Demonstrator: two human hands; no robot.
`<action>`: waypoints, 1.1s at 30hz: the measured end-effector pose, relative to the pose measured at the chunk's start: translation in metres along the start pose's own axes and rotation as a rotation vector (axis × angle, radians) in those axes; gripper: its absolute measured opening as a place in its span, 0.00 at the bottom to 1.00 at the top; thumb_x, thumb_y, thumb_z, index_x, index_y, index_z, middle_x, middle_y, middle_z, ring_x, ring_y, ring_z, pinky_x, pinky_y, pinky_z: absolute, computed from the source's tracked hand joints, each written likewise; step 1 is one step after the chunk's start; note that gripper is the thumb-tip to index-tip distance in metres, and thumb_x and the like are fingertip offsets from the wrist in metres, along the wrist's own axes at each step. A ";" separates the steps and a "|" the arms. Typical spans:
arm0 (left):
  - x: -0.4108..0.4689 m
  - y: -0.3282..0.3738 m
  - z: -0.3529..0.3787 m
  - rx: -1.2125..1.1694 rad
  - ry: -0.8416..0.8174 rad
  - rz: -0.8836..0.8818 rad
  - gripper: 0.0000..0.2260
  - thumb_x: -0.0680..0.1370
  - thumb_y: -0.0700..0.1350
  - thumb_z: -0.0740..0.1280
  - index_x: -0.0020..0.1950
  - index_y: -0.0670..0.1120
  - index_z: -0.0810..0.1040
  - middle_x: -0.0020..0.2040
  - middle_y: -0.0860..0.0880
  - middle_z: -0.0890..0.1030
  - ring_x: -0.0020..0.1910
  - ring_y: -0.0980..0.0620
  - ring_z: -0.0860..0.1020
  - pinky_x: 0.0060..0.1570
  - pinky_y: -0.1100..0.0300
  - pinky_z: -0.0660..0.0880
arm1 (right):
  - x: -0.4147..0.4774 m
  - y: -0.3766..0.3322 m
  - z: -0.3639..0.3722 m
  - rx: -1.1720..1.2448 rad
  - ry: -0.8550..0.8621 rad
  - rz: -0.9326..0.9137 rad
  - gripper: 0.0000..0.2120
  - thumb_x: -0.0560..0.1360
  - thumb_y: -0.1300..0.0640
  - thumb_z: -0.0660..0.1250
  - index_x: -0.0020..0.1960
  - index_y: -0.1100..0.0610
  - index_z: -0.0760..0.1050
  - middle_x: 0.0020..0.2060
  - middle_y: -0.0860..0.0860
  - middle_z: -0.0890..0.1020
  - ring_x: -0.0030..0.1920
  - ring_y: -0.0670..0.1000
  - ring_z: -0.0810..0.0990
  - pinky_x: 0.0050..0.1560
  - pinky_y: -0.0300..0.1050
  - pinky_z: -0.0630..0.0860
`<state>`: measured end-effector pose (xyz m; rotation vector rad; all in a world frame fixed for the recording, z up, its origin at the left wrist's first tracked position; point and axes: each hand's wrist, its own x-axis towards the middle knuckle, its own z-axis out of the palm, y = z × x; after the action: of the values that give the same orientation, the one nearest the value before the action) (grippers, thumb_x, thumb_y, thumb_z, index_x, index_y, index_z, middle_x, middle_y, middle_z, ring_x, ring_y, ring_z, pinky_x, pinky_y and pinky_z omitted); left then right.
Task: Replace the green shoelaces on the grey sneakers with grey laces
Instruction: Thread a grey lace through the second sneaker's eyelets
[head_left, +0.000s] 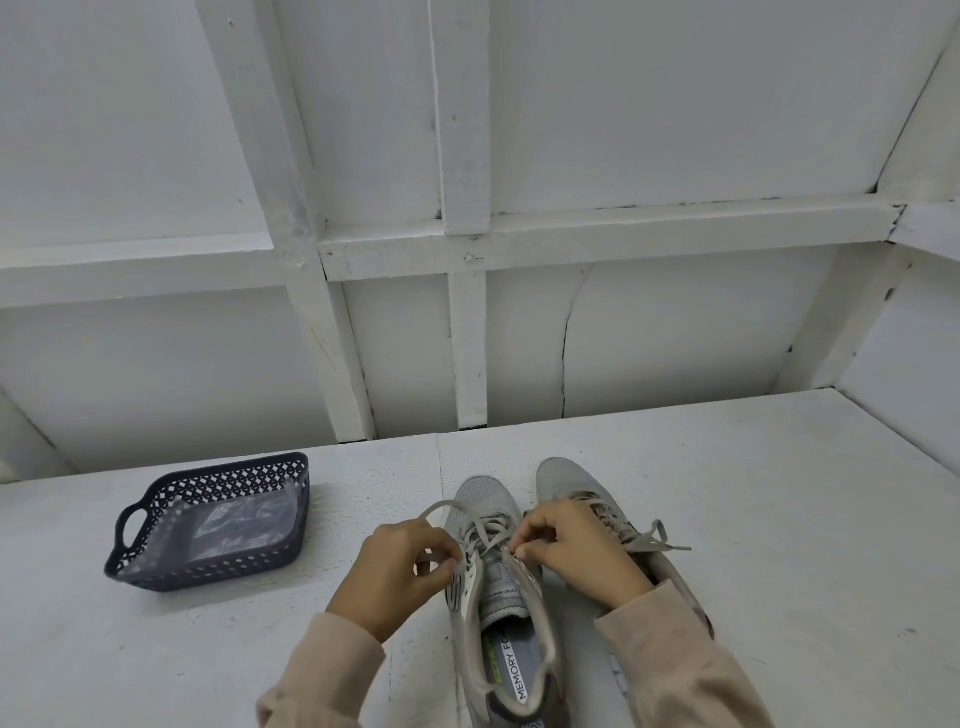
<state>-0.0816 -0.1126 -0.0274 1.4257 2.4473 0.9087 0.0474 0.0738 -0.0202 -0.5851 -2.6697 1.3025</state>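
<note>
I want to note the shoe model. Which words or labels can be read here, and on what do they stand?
"MEMORY FO", cut off: white strip on the insole of the open sneaker.
Green print beside the strip: too blurred to read.
Tongue label: too small to read.
Basket: no text seen.

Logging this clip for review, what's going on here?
A person is lacing one grey sneaker on the white table. Both the left hand and the right hand pinch its grey lace near the upper eyelets. The second sneaker beside it is already laced in grey. A dark basket with a clear plastic bag sits to the left.
</note>
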 end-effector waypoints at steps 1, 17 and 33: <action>0.000 0.000 -0.001 -0.003 -0.001 -0.001 0.04 0.72 0.47 0.70 0.41 0.57 0.82 0.36 0.61 0.78 0.39 0.58 0.77 0.38 0.71 0.69 | 0.000 0.000 0.001 -0.004 0.004 0.002 0.14 0.70 0.63 0.72 0.36 0.43 0.80 0.33 0.44 0.82 0.34 0.40 0.76 0.41 0.36 0.72; 0.005 -0.004 -0.002 0.018 -0.051 0.025 0.12 0.67 0.58 0.59 0.42 0.58 0.80 0.36 0.60 0.77 0.38 0.60 0.75 0.37 0.73 0.66 | -0.007 -0.008 0.015 -0.159 -0.042 -0.033 0.05 0.69 0.46 0.73 0.44 0.39 0.80 0.42 0.42 0.71 0.47 0.44 0.75 0.52 0.43 0.72; 0.001 0.000 0.006 -0.073 0.025 -0.002 0.03 0.70 0.54 0.64 0.39 0.58 0.78 0.41 0.63 0.78 0.37 0.57 0.76 0.38 0.70 0.70 | -0.007 -0.003 0.031 0.224 0.022 0.051 0.03 0.71 0.52 0.75 0.41 0.43 0.83 0.44 0.47 0.72 0.47 0.44 0.75 0.52 0.36 0.70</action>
<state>-0.0795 -0.1090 -0.0323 1.3952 2.4062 1.0110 0.0448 0.0466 -0.0371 -0.6365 -2.4601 1.5711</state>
